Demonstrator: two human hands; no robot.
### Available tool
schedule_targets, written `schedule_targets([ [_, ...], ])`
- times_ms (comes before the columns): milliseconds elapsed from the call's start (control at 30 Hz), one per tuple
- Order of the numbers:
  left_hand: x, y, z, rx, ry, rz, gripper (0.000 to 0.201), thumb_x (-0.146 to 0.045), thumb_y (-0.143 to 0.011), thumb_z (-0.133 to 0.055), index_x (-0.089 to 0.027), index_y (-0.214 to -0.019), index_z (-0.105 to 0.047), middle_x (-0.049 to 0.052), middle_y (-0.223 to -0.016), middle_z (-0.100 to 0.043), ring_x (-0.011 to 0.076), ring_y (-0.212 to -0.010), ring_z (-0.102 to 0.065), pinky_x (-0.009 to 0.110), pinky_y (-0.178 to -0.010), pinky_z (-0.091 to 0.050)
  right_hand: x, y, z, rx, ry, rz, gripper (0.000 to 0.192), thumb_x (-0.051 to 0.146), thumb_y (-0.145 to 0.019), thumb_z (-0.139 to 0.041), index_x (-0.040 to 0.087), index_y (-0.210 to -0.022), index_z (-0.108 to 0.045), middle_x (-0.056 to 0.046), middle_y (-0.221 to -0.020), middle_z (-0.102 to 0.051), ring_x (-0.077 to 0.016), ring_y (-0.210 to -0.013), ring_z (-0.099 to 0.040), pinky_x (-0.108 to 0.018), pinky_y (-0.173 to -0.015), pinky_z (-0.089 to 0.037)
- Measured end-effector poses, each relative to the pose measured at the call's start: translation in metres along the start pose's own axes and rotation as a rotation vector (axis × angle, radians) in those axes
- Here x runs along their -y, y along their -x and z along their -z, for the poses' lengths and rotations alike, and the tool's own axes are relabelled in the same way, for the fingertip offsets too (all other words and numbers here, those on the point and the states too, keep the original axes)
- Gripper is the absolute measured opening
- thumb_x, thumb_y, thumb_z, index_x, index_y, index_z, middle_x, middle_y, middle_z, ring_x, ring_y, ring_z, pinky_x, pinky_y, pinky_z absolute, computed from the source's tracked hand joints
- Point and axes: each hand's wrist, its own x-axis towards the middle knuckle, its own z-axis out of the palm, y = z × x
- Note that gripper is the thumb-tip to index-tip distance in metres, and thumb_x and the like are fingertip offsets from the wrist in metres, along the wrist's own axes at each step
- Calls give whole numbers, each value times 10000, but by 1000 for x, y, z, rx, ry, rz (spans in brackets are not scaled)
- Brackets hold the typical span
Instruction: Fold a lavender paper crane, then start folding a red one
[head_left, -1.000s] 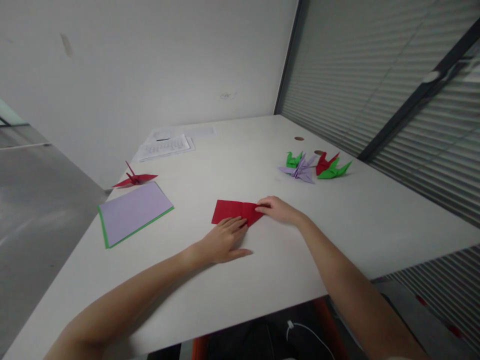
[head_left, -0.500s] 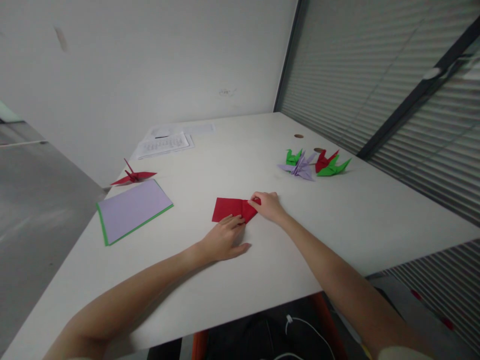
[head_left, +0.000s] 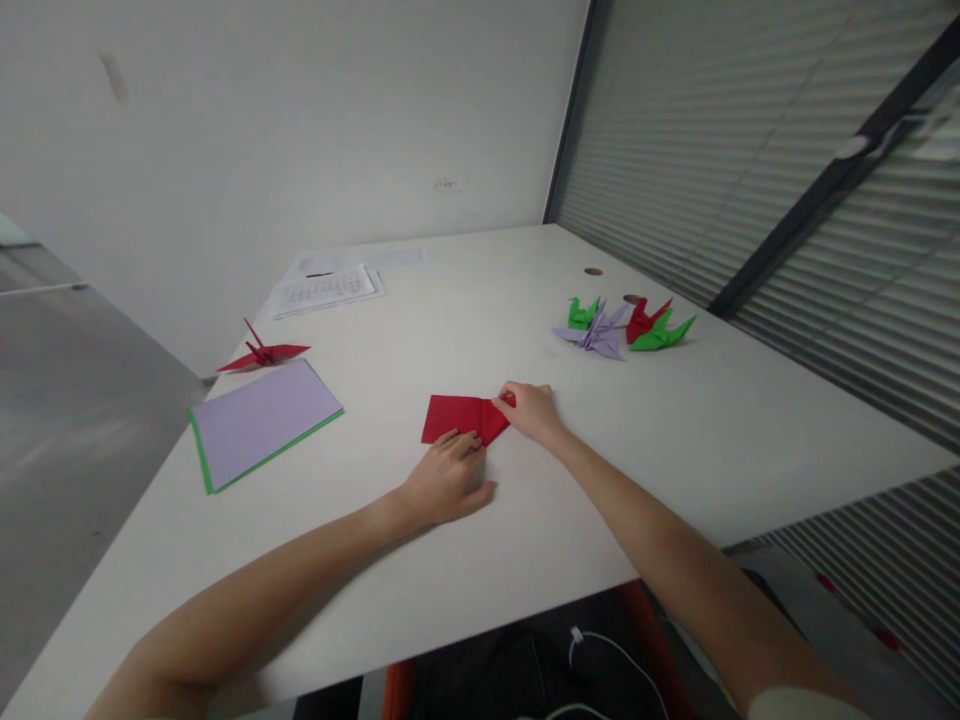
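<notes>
A folded sheet of red origami paper [head_left: 453,416] lies on the white table [head_left: 420,600] in front of me, a crease showing near its middle. My left hand [head_left: 448,478] rests on its near edge, fingers stretched out over the paper and thumb spread on the table. At the paper's right end, my right hand [head_left: 528,409] pinches a corner between thumb and fingers. That corner is partly hidden under the fingers.
Left of the paper, a stack of lilac and green sheets [head_left: 266,420] lies near a red paper crane [head_left: 262,355]. Printed papers [head_left: 326,290] sit at the back. Several folded cranes, among them a lilac one [head_left: 598,335], stand to the right beside the blinds [head_left: 720,130].
The whole view has shifted slightly. Both hands keep nearly the same places on the red paper, and the paper's shape looks almost unchanged.
</notes>
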Motion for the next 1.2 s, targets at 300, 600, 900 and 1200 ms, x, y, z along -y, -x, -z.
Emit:
schedule_targets([
  [300, 1, 0, -1, 17, 18, 14, 317, -346, -849, -579, -132, -1074, -644, 167, -1191, -631, 295, -1155, -590, 488, -1060, -439, 2, 1, 0, -3, 3, -19, 190, 376, -892, -560, 220, -874, -667, -44, -877, -737, -216, -851, -657, -361, -839, -340],
  [600, 20, -9, 14, 94, 319, 95, 272, -146, -807, -500, -169, -996, -694, 72, -1069, -704, 200, -991, -659, 329, -919, -521, 0, 1, -1, 7, 42, 3, 202, 386, -894, -546, 224, -896, -667, -54, -868, -728, -213, -828, -642, -357, -821, -344],
  [900, 26, -9, 13, 54, 249, 62, 353, -211, -856, -505, -201, -1174, -658, 75, -1108, -678, 211, -1009, -635, 362, -910, -491, 3, 3, 3, 19, 66, 22, 194, 374, -904, -533, 226, -906, -659, -61, -864, -717, -221, -838, -637, -362, -825, -346],
  [1200, 15, -5, 12, 101, -19, -78, 428, -436, -914, -505, -146, -1204, -626, 110, -1010, -617, 261, -981, -580, 416, -897, -448, 4, 1, 0, 6, 75, -9, 197, 377, -900, -534, 227, -898, -662, -60, -866, -729, -218, -830, -643, -359, -810, -349],
])
